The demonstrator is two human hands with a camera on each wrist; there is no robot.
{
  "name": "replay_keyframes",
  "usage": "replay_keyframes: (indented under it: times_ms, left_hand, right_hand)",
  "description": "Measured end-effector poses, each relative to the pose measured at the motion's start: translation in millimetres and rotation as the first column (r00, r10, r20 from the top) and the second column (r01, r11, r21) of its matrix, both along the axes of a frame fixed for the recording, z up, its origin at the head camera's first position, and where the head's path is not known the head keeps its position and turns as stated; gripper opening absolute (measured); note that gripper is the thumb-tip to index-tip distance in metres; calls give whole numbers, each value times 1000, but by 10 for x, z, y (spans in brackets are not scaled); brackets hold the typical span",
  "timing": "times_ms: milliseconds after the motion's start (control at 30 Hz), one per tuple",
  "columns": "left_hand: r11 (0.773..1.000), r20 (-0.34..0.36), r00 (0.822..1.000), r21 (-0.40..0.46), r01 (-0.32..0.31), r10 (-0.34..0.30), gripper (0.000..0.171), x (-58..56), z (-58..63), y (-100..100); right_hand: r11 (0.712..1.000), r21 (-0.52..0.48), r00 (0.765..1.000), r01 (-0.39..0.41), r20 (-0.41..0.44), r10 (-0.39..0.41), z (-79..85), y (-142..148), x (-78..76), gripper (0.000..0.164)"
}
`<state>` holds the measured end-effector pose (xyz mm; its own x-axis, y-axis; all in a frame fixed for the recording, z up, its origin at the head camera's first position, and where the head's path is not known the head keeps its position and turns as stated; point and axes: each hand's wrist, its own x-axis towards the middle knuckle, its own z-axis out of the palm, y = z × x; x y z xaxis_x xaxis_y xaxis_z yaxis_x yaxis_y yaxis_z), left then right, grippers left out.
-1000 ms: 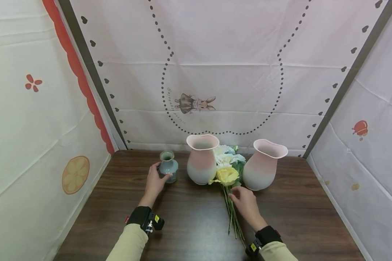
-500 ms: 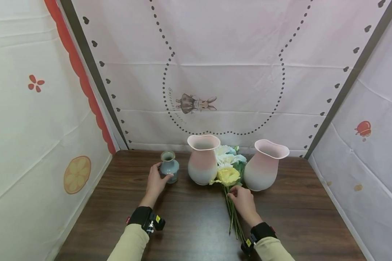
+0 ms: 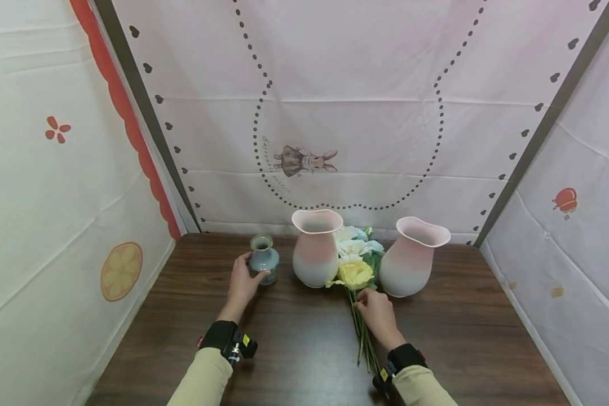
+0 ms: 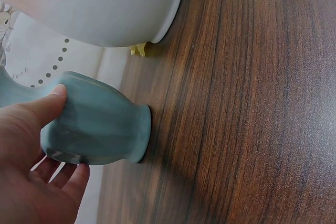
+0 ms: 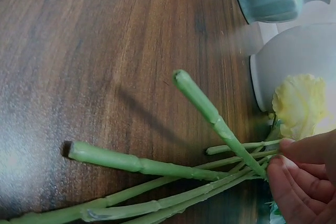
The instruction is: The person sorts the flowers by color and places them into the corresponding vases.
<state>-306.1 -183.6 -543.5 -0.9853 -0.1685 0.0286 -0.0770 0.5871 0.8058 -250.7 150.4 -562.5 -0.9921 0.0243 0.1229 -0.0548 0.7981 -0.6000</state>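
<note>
My left hand (image 3: 241, 286) holds a small blue-green ceramic vase (image 3: 265, 261) upright at the table's back left. In the left wrist view, the thumb lies along one side of this vase (image 4: 100, 121) and the fingers reach round the other. My right hand (image 3: 379, 317) pinches the green stems (image 5: 157, 169) of a flower bunch just below the blooms, thumb against fingers in the right wrist view. A yellow flower (image 3: 355, 274) lies nearest the hand, with pale white-blue flowers (image 3: 352, 246) behind it. The cut stem ends point toward me.
A pink-and-white vase (image 3: 316, 256) with a wavy rim stands left of the flowers. A similar vase (image 3: 410, 269) leans at their right. The dark wooden table (image 3: 294, 344) ends at a printed cloth backdrop (image 3: 355, 135), with cloth on both sides.
The right wrist has shifted slightly left while the fingers stay at the stems. The left hand keeps its hold on the small vase. The head view has moved very slightly.
</note>
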Motion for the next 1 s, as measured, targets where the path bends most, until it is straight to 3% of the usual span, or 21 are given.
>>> replay_keyframes:
  times_ms: [700,1000]
  left_hand:
    - [1000,-9,1000,4,10,-10,76,16,24,3]
    - [1000,-2,1000,2,4,-4,75,15,33,8]
  right_hand:
    - [991,-132,1000,8,5,-7,144,15,63,4]
    - [985,-171,998,13,-55,-22,264,27,74,5]
